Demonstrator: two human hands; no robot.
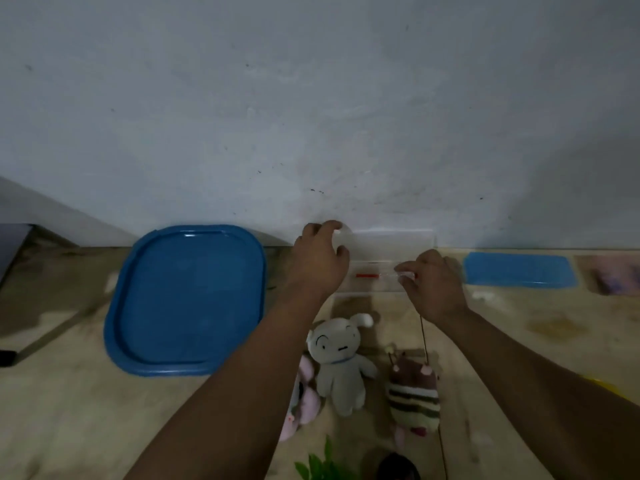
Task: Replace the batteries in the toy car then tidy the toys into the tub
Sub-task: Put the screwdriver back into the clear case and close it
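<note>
A lived-in home room: soft toys, a white plush dog [337, 358] and a striped plush bee [414, 398], lie on a worn, stained floor [69, 410] against a scuffed, painted wall [311, 98], beside a blue tub lid [187, 299].

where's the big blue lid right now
In the head view the big blue lid lies flat on the floor at left, against the wall, just left of the left hand and the white plush dog.
</note>
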